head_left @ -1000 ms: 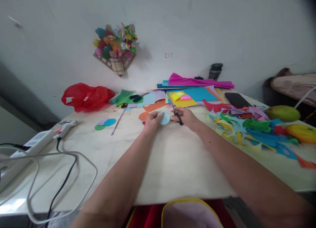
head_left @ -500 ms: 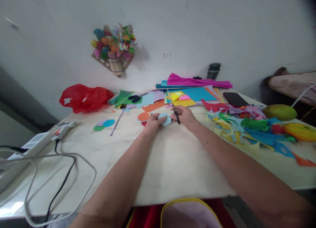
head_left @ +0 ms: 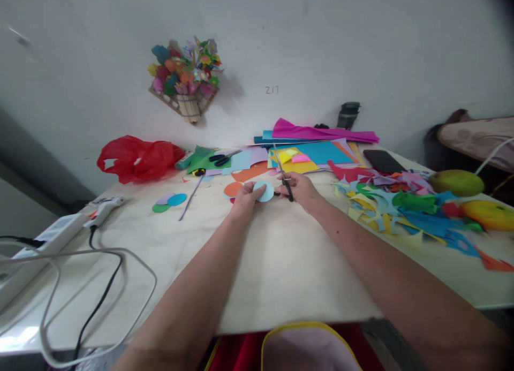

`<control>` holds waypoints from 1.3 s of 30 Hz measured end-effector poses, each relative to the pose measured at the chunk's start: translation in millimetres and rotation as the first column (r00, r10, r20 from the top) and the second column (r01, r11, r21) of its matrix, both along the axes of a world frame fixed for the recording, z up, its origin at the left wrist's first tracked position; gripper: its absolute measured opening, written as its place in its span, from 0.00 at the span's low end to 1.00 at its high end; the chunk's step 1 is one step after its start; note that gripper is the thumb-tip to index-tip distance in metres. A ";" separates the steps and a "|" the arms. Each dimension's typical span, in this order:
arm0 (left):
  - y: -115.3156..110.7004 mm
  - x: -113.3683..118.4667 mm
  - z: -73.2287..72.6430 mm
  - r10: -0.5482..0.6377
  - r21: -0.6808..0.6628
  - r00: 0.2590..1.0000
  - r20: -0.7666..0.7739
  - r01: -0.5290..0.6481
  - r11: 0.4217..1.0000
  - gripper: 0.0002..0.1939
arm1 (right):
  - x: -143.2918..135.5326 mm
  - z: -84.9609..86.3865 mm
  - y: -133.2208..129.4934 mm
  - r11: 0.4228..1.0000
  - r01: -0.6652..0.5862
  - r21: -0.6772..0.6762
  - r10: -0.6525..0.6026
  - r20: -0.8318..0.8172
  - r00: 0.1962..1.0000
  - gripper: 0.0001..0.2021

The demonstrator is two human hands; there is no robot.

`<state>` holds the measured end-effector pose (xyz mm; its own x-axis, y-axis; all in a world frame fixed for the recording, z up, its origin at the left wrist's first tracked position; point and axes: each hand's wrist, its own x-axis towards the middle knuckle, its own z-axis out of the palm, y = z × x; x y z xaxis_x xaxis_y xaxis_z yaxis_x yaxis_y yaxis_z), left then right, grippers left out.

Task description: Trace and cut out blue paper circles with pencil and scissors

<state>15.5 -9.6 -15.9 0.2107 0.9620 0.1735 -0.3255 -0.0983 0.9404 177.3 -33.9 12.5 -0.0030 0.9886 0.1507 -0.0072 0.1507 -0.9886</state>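
Observation:
Between the thumb and fingers of my left hand (head_left: 246, 198) is a light blue paper circle (head_left: 265, 191), held just over the table. My right hand (head_left: 301, 189) is closed round the black handles of a pair of scissors (head_left: 278, 165), whose blades point up and away from me, apart from the circle. Close by my left hand lies an orange paper circle (head_left: 233, 189), with a bit of red paper partly hidden below it. Farther left, a blue paper circle (head_left: 177, 199) overlaps a green circle (head_left: 160, 207) and a lilac one.
Paper scraps (head_left: 385, 205) pile up at right beside a phone (head_left: 383, 161) and a mango-like fruit (head_left: 456, 182). Coloured sheets (head_left: 321, 154) and a second pair of scissors (head_left: 220, 159) lie at the back. A red plastic bag (head_left: 138, 159), a power strip (head_left: 60, 234) and cables occupy the left.
My left hand has shifted slightly left with the light blue circle, widening the gap from my right hand. The scissors remain in my right hand, nearly unmoved.

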 end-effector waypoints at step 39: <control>-7.0 3.9 4.5 -0.080 0.038 0.977 -0.199 0.090 0.995 0.17 | 4.3 -2.7 4.4 0.996 -0.045 0.071 0.046 -0.004 0.999 0.22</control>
